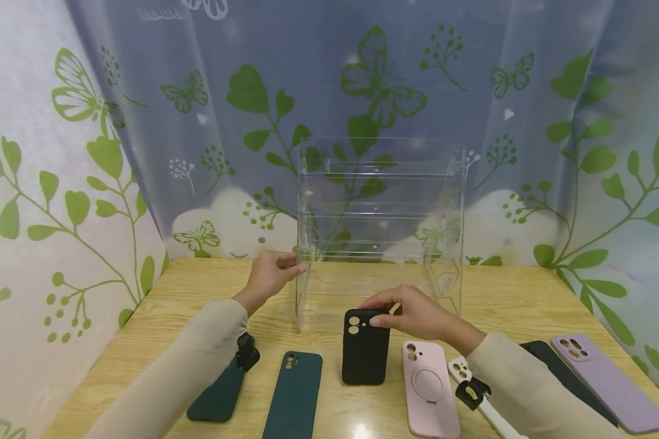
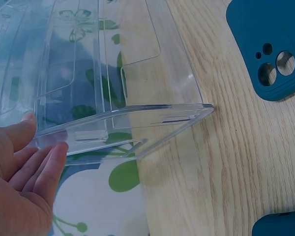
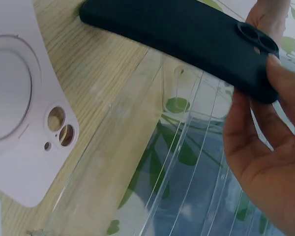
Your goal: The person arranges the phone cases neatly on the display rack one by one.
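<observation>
A clear acrylic tiered rack (image 1: 381, 213) stands on the wooden table. My left hand (image 1: 273, 274) is at the front edge of its left side panel, thumb on one side and fingers on the other; the left wrist view shows the panel's edge (image 2: 137, 110) between them. With my right hand (image 1: 414, 311) I hold a black phone case (image 1: 365, 356) by its top, thumb beside the camera holes and fingers behind. The case stands upright in front of the rack, its back facing me. In the right wrist view the same case (image 3: 177, 37) appears dark, tilted in the fingers.
Along the table's front lie a pink case (image 1: 431, 399) with a ring, two dark teal cases, one (image 1: 293, 396) in full view and one (image 1: 219, 393) partly under the left arm, a white case (image 1: 494, 414), a dark case (image 1: 565, 378) and a lilac case (image 1: 615, 384). A patterned curtain (image 1: 241, 140) hangs behind.
</observation>
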The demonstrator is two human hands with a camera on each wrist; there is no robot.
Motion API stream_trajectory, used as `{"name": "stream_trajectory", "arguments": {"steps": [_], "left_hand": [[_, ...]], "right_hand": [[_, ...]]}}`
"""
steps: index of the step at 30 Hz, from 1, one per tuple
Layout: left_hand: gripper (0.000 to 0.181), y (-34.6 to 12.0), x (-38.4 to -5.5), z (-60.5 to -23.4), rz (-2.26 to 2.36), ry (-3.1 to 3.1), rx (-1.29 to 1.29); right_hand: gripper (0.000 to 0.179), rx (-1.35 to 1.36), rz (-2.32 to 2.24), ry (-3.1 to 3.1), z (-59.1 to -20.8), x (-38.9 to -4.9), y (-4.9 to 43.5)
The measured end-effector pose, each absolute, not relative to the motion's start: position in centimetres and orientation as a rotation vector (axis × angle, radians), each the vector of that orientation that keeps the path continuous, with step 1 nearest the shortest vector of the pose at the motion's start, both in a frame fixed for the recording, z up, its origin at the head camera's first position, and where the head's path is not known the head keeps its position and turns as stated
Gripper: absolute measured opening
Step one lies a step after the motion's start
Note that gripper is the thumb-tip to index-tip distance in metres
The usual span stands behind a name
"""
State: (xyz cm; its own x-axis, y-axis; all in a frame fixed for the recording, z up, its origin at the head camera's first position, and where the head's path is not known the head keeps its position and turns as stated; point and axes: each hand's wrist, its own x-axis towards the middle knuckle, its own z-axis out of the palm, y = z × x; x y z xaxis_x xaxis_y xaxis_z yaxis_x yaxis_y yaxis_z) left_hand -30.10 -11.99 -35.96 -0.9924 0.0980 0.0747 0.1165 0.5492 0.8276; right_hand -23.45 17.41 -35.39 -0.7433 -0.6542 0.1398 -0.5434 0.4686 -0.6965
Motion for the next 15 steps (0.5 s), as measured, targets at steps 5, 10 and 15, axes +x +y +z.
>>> {"name": "stream_trajectory", "arguments": {"steps": [5, 10, 15], "left_hand": [[0.048, -12.1, -30.3, -36.0, -1.490, -2.752, -0.183], [0.049, -12.2, -30.6, -36.2, -1.480, -2.750, -0.181], [0.049, -12.0, -30.4, -36.0, -1.479, -2.750, -0.188]], "right_hand": [[0.036, -1.035, -1.136, 2.504, -35.4, -23.2, 18.2], [0.036, -0.834, -1.284, 2.459, -36.2, -23.0, 18.4], [0.050, -0.645, -1.383, 2.404, -37.8, -22.5, 18.6]]}}
